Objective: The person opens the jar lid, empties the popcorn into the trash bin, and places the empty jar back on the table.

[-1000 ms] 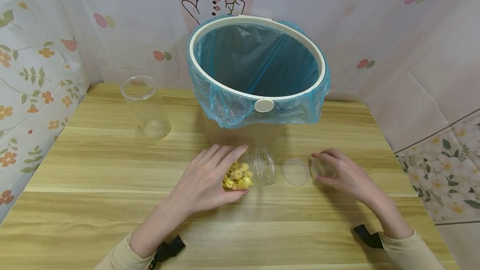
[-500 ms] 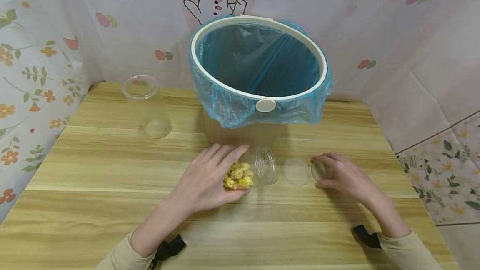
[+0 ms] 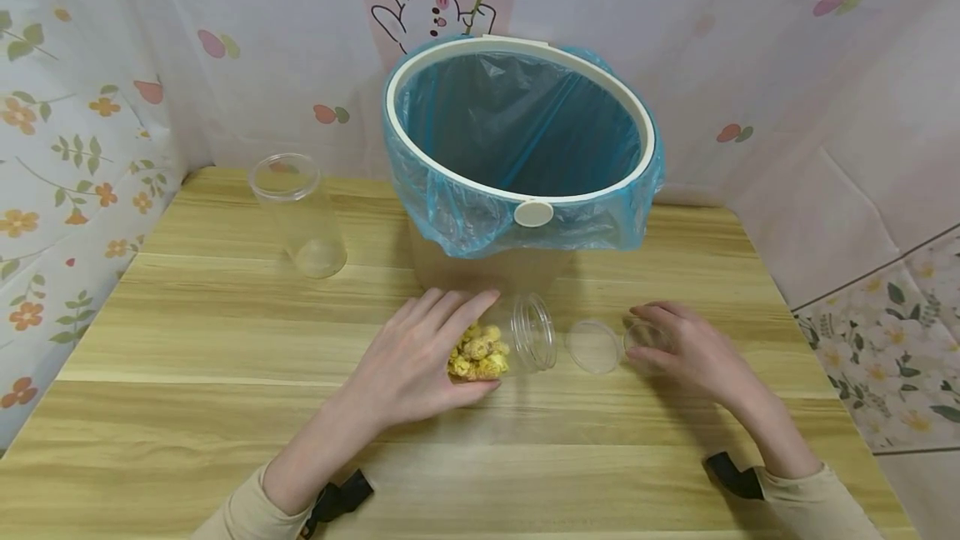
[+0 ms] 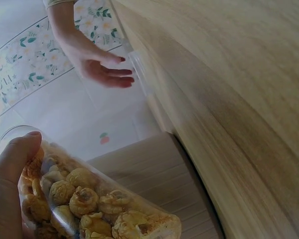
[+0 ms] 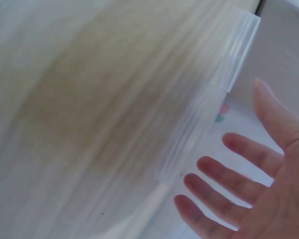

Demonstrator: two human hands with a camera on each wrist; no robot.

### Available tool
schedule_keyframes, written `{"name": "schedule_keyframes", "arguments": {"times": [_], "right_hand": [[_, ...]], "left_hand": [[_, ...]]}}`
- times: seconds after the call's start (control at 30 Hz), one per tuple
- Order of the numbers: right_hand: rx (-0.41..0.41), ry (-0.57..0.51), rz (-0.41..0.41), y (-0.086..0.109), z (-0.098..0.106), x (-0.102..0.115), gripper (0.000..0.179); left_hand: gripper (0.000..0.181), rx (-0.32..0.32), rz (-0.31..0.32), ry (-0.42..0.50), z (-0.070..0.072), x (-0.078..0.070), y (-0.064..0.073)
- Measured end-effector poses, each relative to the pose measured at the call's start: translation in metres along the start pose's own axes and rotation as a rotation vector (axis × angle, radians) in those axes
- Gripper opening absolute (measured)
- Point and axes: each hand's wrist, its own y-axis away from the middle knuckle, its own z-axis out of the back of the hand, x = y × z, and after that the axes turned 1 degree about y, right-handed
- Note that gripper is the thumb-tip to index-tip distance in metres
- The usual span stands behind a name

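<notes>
My left hand (image 3: 412, 361) holds a clear plastic jar (image 3: 534, 333) that lies on its side, mouth to the right, with yellow popcorn (image 3: 480, 354) inside. In the left wrist view the thumb presses against the jar wall beside the popcorn (image 4: 84, 199). To the right of that mouth lies a round clear lid (image 3: 594, 347). A second clear lid (image 3: 643, 342) lies at my right hand (image 3: 697, 352), partly hidden under it. In the right wrist view the fingers of this hand (image 5: 286, 204) are spread and apart from both lids.
A large bin (image 3: 495, 265) with a white rim and a blue bag (image 3: 457, 219) stands just behind the jar. At the back left an upright clear jar (image 3: 300, 219) stands without a lid. Patterned cloth (image 3: 247, 82) hangs behind the wooden table (image 3: 225, 415).
The right hand's fingers have opened slightly and shifted at the second lid. The left hand and the popcorn jar have kept their place.
</notes>
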Motion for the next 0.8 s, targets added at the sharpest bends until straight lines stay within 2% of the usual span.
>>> {"name": "schedule_keyframes", "arguments": {"times": [0.5,0.7,0.8], "right_hand": [[-0.213,-0.157,-0.038,-0.013,0.017,0.021,0.043],[-0.255,-0.258,-0.092,-0.017,0.026,0.033,0.039],[-0.302,-0.295,-0.088,-0.021,0.031,0.039,0.036]], "left_hand": [[0.095,-0.042,-0.041,0.003,0.007,-0.002,-0.001],[0.095,-0.052,-0.047,0.01,0.01,-0.003,-0.002],[0.094,-0.06,-0.052,0.014,0.012,-0.004,-0.002]]}}
